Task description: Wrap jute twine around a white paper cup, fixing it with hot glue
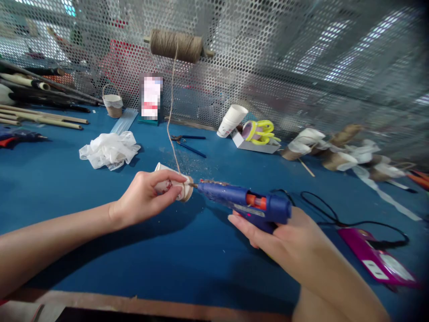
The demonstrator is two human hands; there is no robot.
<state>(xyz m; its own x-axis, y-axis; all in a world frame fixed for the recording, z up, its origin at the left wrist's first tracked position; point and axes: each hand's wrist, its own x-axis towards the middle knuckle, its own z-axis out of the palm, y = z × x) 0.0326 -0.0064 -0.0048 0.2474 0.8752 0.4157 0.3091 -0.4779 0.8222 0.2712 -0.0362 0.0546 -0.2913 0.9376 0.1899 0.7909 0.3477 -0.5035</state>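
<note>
My left hand (147,197) is closed around a white paper cup (163,184), which lies tilted on its side just over the table. Twine (171,134) runs down from a spool (176,46) to the cup and is wound near its base. In my right hand (284,237) is a blue hot glue gun (228,195), its nozzle pointing left at the cup's base end. The tip is at or very close to the twine; whether it touches I cannot tell. An orange part shows in the gun's body.
Pliers (189,144), crumpled white cloth (110,150) and stacked paper cups (232,120) lie beyond my hands. A magenta power strip (378,259) and black cable (335,219) are at right. Bamboo sticks (43,117) lie left. A perforated metal panel (268,58) stands behind.
</note>
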